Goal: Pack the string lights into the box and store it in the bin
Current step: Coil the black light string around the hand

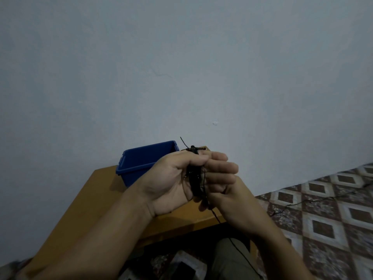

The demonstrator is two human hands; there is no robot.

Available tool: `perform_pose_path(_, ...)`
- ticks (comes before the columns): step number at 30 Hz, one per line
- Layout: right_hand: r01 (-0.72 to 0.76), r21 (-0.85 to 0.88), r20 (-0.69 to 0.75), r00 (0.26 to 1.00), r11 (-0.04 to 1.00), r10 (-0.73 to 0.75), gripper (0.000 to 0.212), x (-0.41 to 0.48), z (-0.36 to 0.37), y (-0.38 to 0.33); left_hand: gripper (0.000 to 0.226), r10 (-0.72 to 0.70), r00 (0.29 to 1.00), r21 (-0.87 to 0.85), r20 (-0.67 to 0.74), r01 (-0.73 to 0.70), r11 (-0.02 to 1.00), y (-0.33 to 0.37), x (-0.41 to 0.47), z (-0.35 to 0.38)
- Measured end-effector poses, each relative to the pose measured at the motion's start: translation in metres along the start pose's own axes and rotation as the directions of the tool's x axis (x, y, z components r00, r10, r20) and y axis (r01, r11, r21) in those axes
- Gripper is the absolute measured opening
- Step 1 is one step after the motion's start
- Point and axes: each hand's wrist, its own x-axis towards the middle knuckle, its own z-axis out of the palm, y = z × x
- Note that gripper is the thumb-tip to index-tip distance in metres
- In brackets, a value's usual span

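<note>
Black string lights (194,178): a tight coil held upright in the air, just right of the blue bin (141,160) and nearer the person; 1 short end sticks up from its top.
Left hand (171,178): thumb and fingers curl round the coil and clamp it.
Right hand (221,174): fingers curled against the coil's right side, apparently pinching the loose strand (232,241).
Loose strand: drops from the coil past the person's knee, then trails over the patterned floor (323,219), well right of the bin.
Blue bin: open, on the wooden table (96,190); its inside is hidden.
Box: not in view.
Step in hand: winding, judging by the length not yet on the coil.
Doing it well: use the 2 hands for separate jobs, the left fixing the coil and the right feeding. Lay each turn beside the last under light, even tension. Let the strand slip through the fingers so bulbs do not snag. Draw in the floor length slowly, watching for knots.
</note>
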Motion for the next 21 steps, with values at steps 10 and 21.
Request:
perform_pose_path(10,-0.048,0.013,0.118,0.992,0.999,0.046,0.014,-0.002,0.000,-0.003,0.063,0.085,0.984,-0.043,-0.156,-0.093,0.995,0.006,0.000,0.012)
perform_pose_path(21,-0.070,0.001,0.117,0.991,0.998,0.070,0.026,-0.003,-0.004,-0.003,0.090,0.170,0.920,-0.033,-0.354,-0.194,0.980,0.005,0.007,0.011)
